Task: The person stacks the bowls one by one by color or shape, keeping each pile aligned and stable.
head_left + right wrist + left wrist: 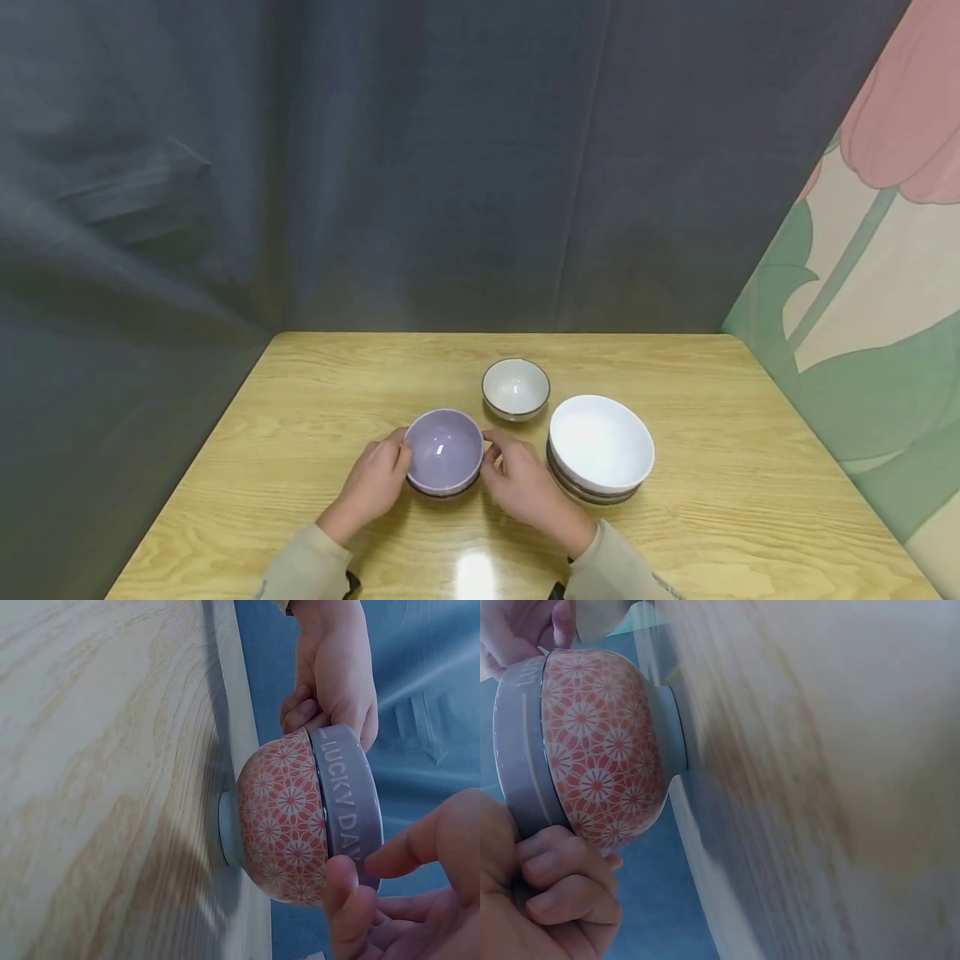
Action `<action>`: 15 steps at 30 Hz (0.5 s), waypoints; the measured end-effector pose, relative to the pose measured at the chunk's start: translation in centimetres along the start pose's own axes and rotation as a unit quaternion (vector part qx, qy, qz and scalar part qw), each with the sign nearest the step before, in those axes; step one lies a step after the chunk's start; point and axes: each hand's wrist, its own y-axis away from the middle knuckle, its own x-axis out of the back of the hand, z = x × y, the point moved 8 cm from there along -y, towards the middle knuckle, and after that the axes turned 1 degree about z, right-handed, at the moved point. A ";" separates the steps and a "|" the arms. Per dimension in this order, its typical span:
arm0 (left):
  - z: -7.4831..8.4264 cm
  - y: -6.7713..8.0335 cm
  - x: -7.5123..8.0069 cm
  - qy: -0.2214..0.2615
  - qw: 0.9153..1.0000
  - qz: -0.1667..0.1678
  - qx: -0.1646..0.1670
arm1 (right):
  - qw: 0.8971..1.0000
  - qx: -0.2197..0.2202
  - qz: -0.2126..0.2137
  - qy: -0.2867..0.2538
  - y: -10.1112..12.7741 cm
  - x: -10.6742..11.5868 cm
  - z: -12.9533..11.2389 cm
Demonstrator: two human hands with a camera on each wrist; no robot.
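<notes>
A purple bowl [446,450] sits nested in a bowl with a red and white flower pattern [604,742]; raised "LUCKY DAY" lettering runs along the purple rim band in the right wrist view. My left hand [378,475] grips the purple bowl's left side, thumb at the rim and fingers curled against the outside. At the right side, my right hand [522,483] holds the rim band with thumb and finger; its other fingers are bent. The patterned bowl's pale foot [229,829] is at or very near the table; I cannot tell whether it touches.
Behind the nested bowls stands a small white bowl with a dark rim [516,387]. A larger white bowl [602,443] is stacked on darker-edged ware to the right of my right hand. The wooden table [750,517] meets a dark curtain [465,167] at the back.
</notes>
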 end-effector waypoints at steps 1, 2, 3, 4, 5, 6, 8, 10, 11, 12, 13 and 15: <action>0.1 0.0 -0.1 -0.005 1.000 0.000 0.000 | 1.000 -0.001 -0.001 0.000 0.0 0.1 0.0; 0.1 0.0 -0.1 -0.008 1.000 0.000 0.000 | 1.000 -0.003 -0.002 -0.002 0.0 0.1 0.0; 0.1 0.0 -0.2 -0.012 1.000 0.000 0.000 | 1.000 -0.004 -0.002 0.000 0.0 0.1 0.1; 0.2 0.0 -0.2 -0.016 1.000 0.001 -0.002 | 1.000 -0.006 -0.002 0.003 0.0 0.2 0.1; 0.3 0.0 -0.2 -0.017 1.000 0.002 -0.002 | 1.000 -0.006 -0.003 0.004 0.1 0.2 0.1; 0.3 0.1 -0.3 -0.019 1.000 0.002 -0.003 | 1.000 -0.006 -0.002 0.006 0.1 0.3 0.1; 0.4 0.1 -0.3 -0.021 1.000 0.001 -0.002 | 1.000 -0.007 -0.003 0.009 0.2 0.4 0.0; 0.5 0.1 -0.3 -0.021 1.000 -0.002 -0.003 | 1.000 -0.010 -0.004 0.011 0.2 0.4 0.0; 0.6 0.0 -0.3 -0.022 1.000 -0.003 -0.002 | 1.000 -0.012 -0.005 0.011 0.2 0.4 0.0; 0.6 0.0 -0.3 -0.023 1.000 -0.004 -0.002 | 1.000 -0.014 -0.007 0.012 0.2 0.4 0.1; 0.6 0.0 -0.3 -0.023 1.000 -0.005 -0.001 | 1.000 -0.016 -0.008 0.012 0.2 0.4 0.1; 0.7 0.0 -0.3 -0.026 1.000 -0.006 -0.002 | 1.000 -0.017 -0.010 0.011 0.2 0.4 0.1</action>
